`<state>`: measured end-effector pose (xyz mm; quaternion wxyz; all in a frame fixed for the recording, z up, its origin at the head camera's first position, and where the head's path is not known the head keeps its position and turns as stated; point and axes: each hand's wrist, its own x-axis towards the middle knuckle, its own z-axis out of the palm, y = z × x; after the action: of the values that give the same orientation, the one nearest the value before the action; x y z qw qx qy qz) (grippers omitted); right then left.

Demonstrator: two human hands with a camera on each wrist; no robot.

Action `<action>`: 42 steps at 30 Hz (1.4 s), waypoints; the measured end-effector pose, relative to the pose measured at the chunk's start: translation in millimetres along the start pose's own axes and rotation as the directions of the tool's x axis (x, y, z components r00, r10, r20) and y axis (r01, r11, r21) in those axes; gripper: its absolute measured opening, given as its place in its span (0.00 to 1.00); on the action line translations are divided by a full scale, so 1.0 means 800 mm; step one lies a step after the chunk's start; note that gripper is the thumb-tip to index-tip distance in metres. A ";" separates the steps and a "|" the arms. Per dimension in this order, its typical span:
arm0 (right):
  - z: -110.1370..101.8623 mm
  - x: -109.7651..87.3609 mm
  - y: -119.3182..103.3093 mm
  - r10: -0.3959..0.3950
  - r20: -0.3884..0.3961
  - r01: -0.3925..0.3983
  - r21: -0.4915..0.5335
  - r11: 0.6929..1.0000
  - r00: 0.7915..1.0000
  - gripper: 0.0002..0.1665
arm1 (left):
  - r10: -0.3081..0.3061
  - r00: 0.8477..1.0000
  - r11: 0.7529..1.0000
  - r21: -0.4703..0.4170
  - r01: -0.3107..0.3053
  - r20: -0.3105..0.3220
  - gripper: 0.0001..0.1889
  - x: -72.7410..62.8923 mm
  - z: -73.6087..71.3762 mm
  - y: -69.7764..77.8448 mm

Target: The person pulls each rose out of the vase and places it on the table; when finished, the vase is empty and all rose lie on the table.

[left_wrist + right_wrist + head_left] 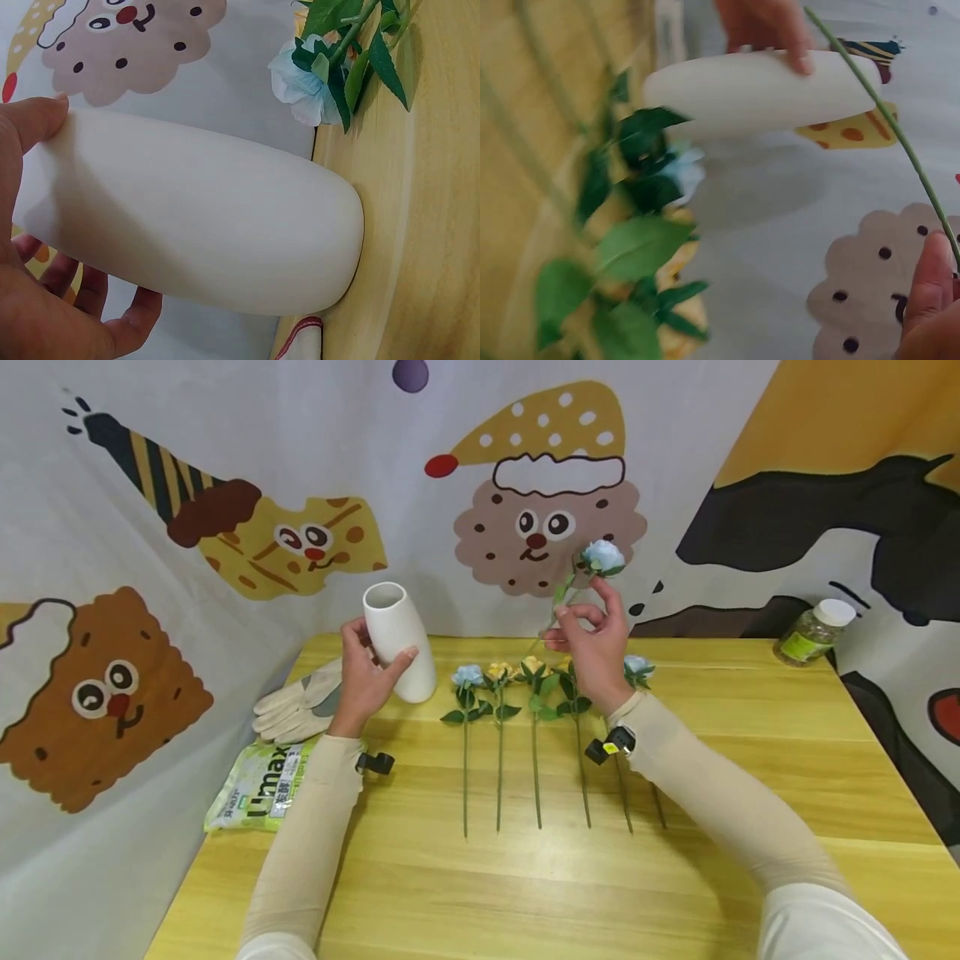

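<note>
A white vase (405,647) with an open mouth is at the table's back left, its base right at the tabletop in the left wrist view. My left hand (365,681) grips it from the left side, thumb across the front and fingers behind. Raised over the back of the table, my right hand (597,643) pinches a light blue artificial rose (602,557) by its stem. That green stem (907,146) crosses in front of the vase in the right wrist view. Below lie several more stemmed roses side by side, among them a blue rose (468,675) and a yellow rose (534,667).
Pale work gloves (296,706) lie left of the vase, above a green and white plastic bag (251,789). A white-lidded jar (813,633) stands at the back right of the wooden table (517,893). A cartoon-printed cloth (300,435) hangs behind.
</note>
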<state>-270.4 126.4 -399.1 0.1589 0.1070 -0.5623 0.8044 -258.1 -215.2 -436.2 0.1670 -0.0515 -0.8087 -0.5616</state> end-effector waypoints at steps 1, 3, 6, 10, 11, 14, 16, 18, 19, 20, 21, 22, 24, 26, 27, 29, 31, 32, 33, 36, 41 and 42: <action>-0.008 -0.004 0.000 0.019 0.014 -0.019 -0.039 0.999 1.000 0.40 | 0.004 1.000 1.000 -0.004 -0.004 0.001 0.44 -0.001 0.000 0.000; -0.024 -0.010 -0.001 0.051 0.035 -0.047 -0.099 0.994 0.998 0.39 | 0.017 1.000 1.000 -0.009 -0.017 0.003 0.44 0.001 -0.001 -0.007; -0.045 -0.019 -0.004 0.105 0.062 -0.095 -0.149 0.984 0.993 0.39 | 0.022 1.000 1.000 -0.010 -0.022 0.006 0.44 0.001 -0.001 -0.008; -0.067 -0.024 -0.011 0.167 0.080 -0.153 -0.158 0.975 0.983 0.39 | 0.010 1.000 1.000 -0.004 -0.010 0.009 0.44 0.001 -0.002 -0.009; -0.072 -0.023 -0.013 0.179 0.081 -0.165 -0.163 0.973 0.980 0.39 | 0.006 1.000 1.000 -0.003 -0.006 0.006 0.45 0.001 -0.002 -0.010; -0.086 -0.023 -0.017 0.217 0.079 -0.200 -0.186 0.962 0.973 0.38 | -0.002 1.000 1.000 -0.003 0.002 -0.009 0.44 0.000 -0.006 -0.009; -0.095 -0.025 -0.019 0.250 0.077 -0.229 -0.209 0.951 0.965 0.37 | 0.003 1.000 1.000 -0.007 -0.004 -0.010 0.44 -0.001 -0.007 -0.008; -0.106 -0.027 -0.022 0.277 0.076 -0.253 -0.232 0.939 0.958 0.37 | 0.005 1.000 1.000 -0.007 -0.005 -0.003 0.44 -0.001 -0.008 -0.005; -0.113 -0.029 -0.024 0.289 0.073 -0.264 -0.242 0.934 0.955 0.37 | 0.008 1.000 1.000 -0.005 -0.008 0.002 0.44 -0.001 -0.008 -0.004; -0.119 -0.030 -0.025 0.299 0.068 -0.274 -0.254 0.928 0.952 0.36 | 0.008 1.000 1.000 -0.003 -0.008 0.007 0.44 -0.001 -0.008 -0.004; -0.125 -0.031 -0.027 0.310 0.062 -0.284 -0.264 0.922 0.949 0.37 | 0.008 1.000 1.000 0.000 -0.008 0.012 0.44 0.000 -0.007 -0.004; -0.132 -0.032 -0.029 0.320 0.053 -0.294 -0.280 0.914 0.946 0.36 | 0.007 1.000 1.000 0.003 -0.007 0.013 0.45 0.000 -0.006 -0.004; -0.145 -0.032 -0.033 0.344 0.034 -0.318 -0.307 0.897 0.938 0.36 | 0.001 1.000 1.000 0.006 -0.001 0.012 0.44 0.001 -0.005 -0.005; -0.159 -0.032 -0.036 0.372 0.014 -0.344 -0.349 0.872 0.928 0.37 | -0.004 1.000 1.000 0.005 0.004 0.012 0.44 0.001 -0.004 -0.006; -0.166 -0.032 -0.038 0.386 0.004 -0.358 -0.368 0.858 0.922 0.36 | -0.005 1.000 1.000 0.004 0.005 0.013 0.44 0.001 -0.003 -0.007; -0.179 -0.031 -0.041 0.413 -0.005 -0.382 -0.387 0.839 0.911 0.36 | -0.008 1.000 1.000 0.006 0.008 0.011 0.44 0.001 -0.003 -0.008; -0.193 -0.032 -0.044 0.433 -0.002 -0.398 -0.400 0.826 0.901 0.36 | -0.006 1.000 1.000 0.007 0.006 0.011 0.44 0.001 -0.003 -0.009; -0.199 -0.032 -0.045 0.445 0.001 -0.409 -0.393 0.824 0.896 0.36 | -0.006 1.000 1.000 0.010 0.006 0.010 0.44 0.002 -0.003 -0.009; -0.206 -0.032 -0.046 0.453 0.005 -0.413 -0.398 0.819 0.892 0.36 | -0.005 1.000 1.000 0.010 0.005 0.011 0.44 0.002 -0.003 -0.009; -0.225 -0.035 -0.046 0.480 0.011 -0.435 -0.404 0.805 0.877 0.36 | -0.007 1.000 1.000 0.010 0.007 0.013 0.44 0.002 -0.003 -0.009; -0.250 -0.039 -0.046 0.512 -0.027 -0.462 -0.475 0.749 0.858 0.37 | -0.018 1.000 1.000 0.003 0.018 0.018 0.44 0.003 -0.002 -0.008; -0.254 -0.040 -0.046 0.516 -0.038 -0.465 -0.493 0.735 0.856 0.36 | -0.018 1.000 1.000 0.002 0.018 0.018 0.43 0.003 -0.002 -0.008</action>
<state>-225.7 324.2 -448.6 -0.0659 -0.0478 -0.7610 0.6436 -262.0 -219.5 -440.5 0.1546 -0.0490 -0.8111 -0.5619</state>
